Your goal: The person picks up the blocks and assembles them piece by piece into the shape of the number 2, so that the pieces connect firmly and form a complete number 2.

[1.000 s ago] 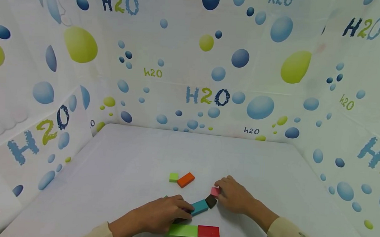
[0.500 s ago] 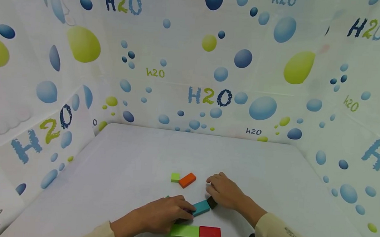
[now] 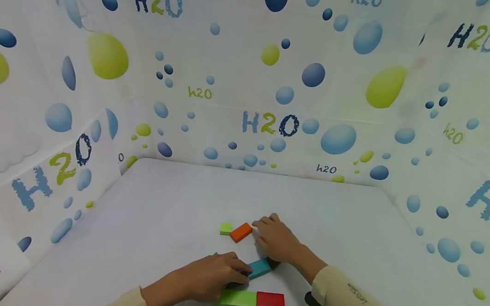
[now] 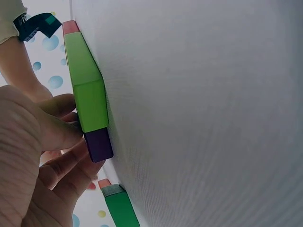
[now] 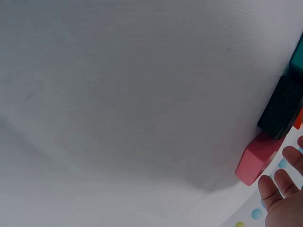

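My left hand [image 3: 209,273] grips the left end of a teal block [image 3: 259,268], its fingertips and thumb at that end. In the left wrist view the thumb and fingers [image 4: 59,104] are bent beside a row of a red block [image 4: 71,27], a light green block [image 4: 90,94] and a purple block [image 4: 98,145]. My right hand [image 3: 279,240] hovers with loose, parted fingers close to the right of an orange block [image 3: 241,232]. Beneath it, a black block [image 5: 281,106] meets the teal block's right end, and a pink block [image 5: 258,158] touches the black one.
A small lime block [image 3: 226,228] sits left of the orange one. Behind the left hand lies an emerald green block [image 4: 122,208]. The white tabletop [image 3: 176,200] is bordered by hanging sheets with bubble prints [image 3: 213,123]. A black strap [image 3: 313,302] hangs from the right sleeve.
My right hand has left the pink block and moved left and away from me, toward the orange block. The left hand has stayed at the teal block.
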`<state>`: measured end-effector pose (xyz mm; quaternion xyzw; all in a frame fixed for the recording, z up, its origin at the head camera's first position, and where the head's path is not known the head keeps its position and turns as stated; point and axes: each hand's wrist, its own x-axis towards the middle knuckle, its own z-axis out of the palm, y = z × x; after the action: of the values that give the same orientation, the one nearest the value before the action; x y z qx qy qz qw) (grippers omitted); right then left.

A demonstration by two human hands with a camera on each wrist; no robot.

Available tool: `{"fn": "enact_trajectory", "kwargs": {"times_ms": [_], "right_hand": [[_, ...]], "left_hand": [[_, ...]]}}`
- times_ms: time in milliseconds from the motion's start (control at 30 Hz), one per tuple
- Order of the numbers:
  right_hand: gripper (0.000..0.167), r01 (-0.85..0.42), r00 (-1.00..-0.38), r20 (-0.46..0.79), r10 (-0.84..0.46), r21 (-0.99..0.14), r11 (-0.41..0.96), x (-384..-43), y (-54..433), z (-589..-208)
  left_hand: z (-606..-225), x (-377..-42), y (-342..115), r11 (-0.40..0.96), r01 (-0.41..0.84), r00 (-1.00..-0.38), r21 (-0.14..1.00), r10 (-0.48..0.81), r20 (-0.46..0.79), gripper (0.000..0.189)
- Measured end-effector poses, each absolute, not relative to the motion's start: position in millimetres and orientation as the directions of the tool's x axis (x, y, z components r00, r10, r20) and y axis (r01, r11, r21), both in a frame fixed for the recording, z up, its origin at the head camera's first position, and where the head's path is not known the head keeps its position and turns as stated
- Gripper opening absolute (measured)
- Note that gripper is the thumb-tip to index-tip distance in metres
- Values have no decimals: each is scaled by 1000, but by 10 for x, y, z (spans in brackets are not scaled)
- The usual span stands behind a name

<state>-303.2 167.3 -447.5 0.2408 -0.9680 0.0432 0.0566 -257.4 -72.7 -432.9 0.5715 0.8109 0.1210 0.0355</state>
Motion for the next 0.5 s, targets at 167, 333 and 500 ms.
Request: {"fn": "enact_trajectory", "kwargs": {"times_ms": [167, 333, 500], "right_hand": [[44, -460, -884, 124, -450, -68, 885, -3057, 1574, -4467], [46, -446, -894, 84, -439, -103, 889, -3098, 1478, -4443], [47, -444, -895, 55, -442, -167, 880, -3143, 1310, -4349]], "left_hand": [[-4338, -2563, -758, 320, 917, -348, 239, 934, 84, 44], [-4338, -2558, -761, 314, 916, -344, 248, 935, 88, 44], [-4328, -2554, -756, 307, 920, -338, 244, 936, 99, 43]]}}
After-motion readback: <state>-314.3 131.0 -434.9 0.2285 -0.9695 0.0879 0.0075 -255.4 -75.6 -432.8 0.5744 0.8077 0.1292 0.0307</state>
